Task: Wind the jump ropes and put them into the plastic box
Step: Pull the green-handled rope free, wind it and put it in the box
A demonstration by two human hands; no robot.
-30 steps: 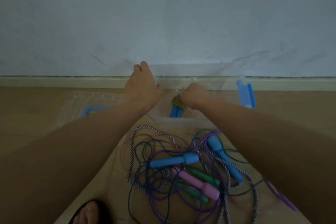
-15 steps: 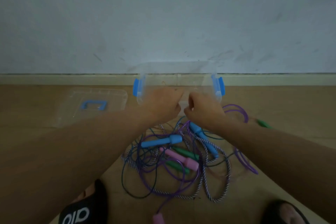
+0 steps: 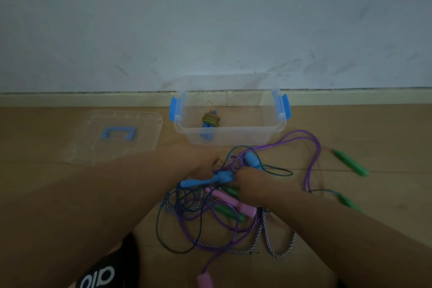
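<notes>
Head view shows the clear plastic box (image 3: pixel 230 134) standing open on the wooden floor (image 3: pixel 374 194) by the wall, with one wound rope (image 3: pixel 210 121) already lying inside it, blue handles together under a yellowish coil. Its lid (image 3: pixel 121 135) lies flat well to the left. Just in front of the box sits the tangle of jump ropes (image 3: pixel 210 224): purple, dark, and striped cords looped over one another, with pink, green and blue handles scattered through it. Both hands are down in the top of this heap. The left hand (image 3: pixel 201 163) has its fingers curled at the head of a blue handle (image 3: pixel 205 180); the right hand (image 3: pixel 254 182) is closed in the cords just beside it, though what exactly it pinches is hidden behind its knuckles. The main risk, as I judge it, is the knot itself: pulling the blue handle free would likely drag crossing loops of the other ropes along and tighten them. A green handle (image 3: pixel 350 162) lying far out to the right could also be towed across the floor, or its cord could catch on the box corner and shift the light box.
</notes>
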